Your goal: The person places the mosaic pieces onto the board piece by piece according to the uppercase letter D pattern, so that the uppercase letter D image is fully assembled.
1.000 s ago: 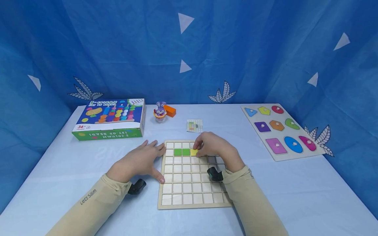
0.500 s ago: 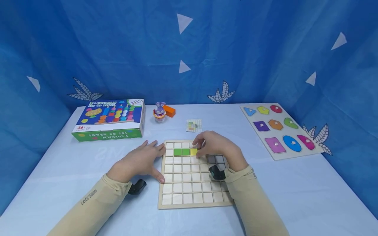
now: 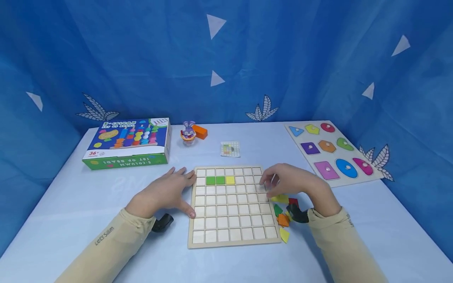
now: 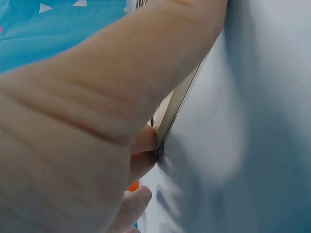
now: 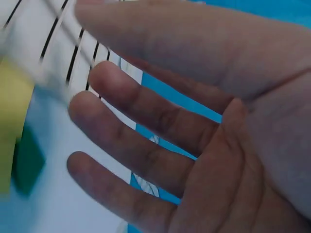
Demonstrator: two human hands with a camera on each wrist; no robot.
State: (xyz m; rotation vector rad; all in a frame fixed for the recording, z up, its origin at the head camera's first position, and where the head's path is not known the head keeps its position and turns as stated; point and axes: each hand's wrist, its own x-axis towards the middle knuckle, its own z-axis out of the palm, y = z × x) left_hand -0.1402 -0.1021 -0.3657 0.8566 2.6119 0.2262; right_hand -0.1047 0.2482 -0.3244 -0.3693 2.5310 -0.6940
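A wooden grid board [image 3: 226, 245] lies flat, with two green square tiles [image 3: 215, 180] and one yellow square tile [image 3: 230, 180] in its second row. Against the board's left edge rests my left hand [image 3: 164, 193], fingers spread and thumb at the frame; the left wrist view shows fingertips at the board's side [image 4: 180, 99]. My right hand [image 3: 290, 181] hovers over the board's right edge, its fingers loosely bent and holding nothing. Below it lie loose pieces: an orange one [image 3: 283, 220], a yellow one [image 3: 284, 235], a green one [image 3: 277, 210] and a red one [image 3: 293, 202], partly hidden by the hand.
Behind the board lies a small printed grid card [image 3: 230, 149]. A bead-set box [image 3: 129, 141] stands at the back left, near a purple bunny toy [image 3: 188, 133] and an orange block [image 3: 200, 132]. At the right lies a knobbed shape puzzle [image 3: 332, 153].
My right hand has left the yellow tile in the second row and moved right to the board's edge, uncovering the loose pieces. The left hand keeps its place.
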